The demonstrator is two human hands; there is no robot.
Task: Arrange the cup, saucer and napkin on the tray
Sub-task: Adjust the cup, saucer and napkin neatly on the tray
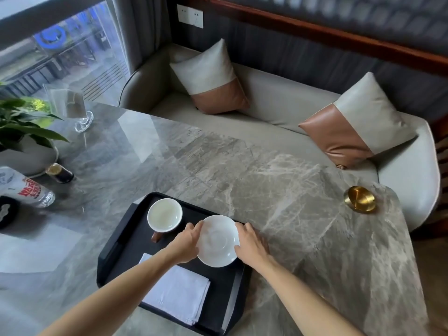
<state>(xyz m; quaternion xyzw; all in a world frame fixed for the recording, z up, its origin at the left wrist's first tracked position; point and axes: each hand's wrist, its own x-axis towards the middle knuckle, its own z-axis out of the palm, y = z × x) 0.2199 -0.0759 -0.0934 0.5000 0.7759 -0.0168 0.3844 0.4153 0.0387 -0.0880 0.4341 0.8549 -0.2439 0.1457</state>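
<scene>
A black tray (114,253) lies on the marble table in front of me. At its far left stands a white cup (164,213) with a brown handle, upright and empty-looking. A folded white napkin (179,293) lies flat at the tray's near end, partly under my left forearm. A white saucer (218,241) is over the tray's right part, held from both sides: my left hand (186,241) grips its left rim and my right hand (249,243) grips its right rim. Whether the saucer touches the tray cannot be told.
A gold ashtray (360,198) sits at the table's right corner. At the left stand a potted plant (21,132), a clear stand (70,105), a small dark jar (59,172) and a lying bottle (26,190). A sofa with two cushions (211,78) runs behind the table.
</scene>
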